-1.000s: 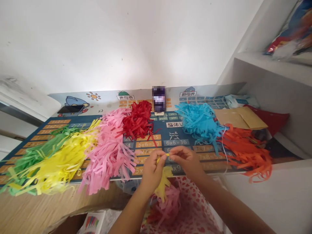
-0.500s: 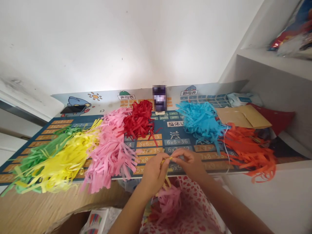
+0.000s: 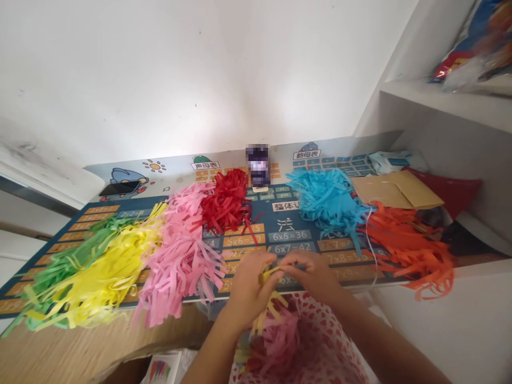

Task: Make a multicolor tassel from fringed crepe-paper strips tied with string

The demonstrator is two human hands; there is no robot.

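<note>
Over the table's front edge, my left hand [image 3: 252,285] is closed on a twisted strip of yellow paper [image 3: 269,274]. The fingertips of my right hand [image 3: 308,272] pinch the same strip from the other side, close against my left fingers. Yellow paper fringe [image 3: 276,304] hangs down below my hands. Under it, a pink paper tassel [image 3: 280,333] rests on the heart-patterned cloth [image 3: 320,330] over my lap. Left of my hands lie fringed paper bunches: pink [image 3: 180,250], yellow [image 3: 116,266], green [image 3: 72,261] and red [image 3: 226,202].
Blue fringe [image 3: 328,200] and orange fringe [image 3: 408,245] lie to the right, with a white string [image 3: 370,245] between them. A brown envelope [image 3: 398,190] is behind. A phone [image 3: 258,164] stands by the wall; a dark phone [image 3: 120,188] lies far left. An open box [image 3: 132,368] stands below.
My fingers have shifted slightly on the yellow strip, and my left hand is more curled around it. More yellow fringe shows beneath. The view has tilted a little.
</note>
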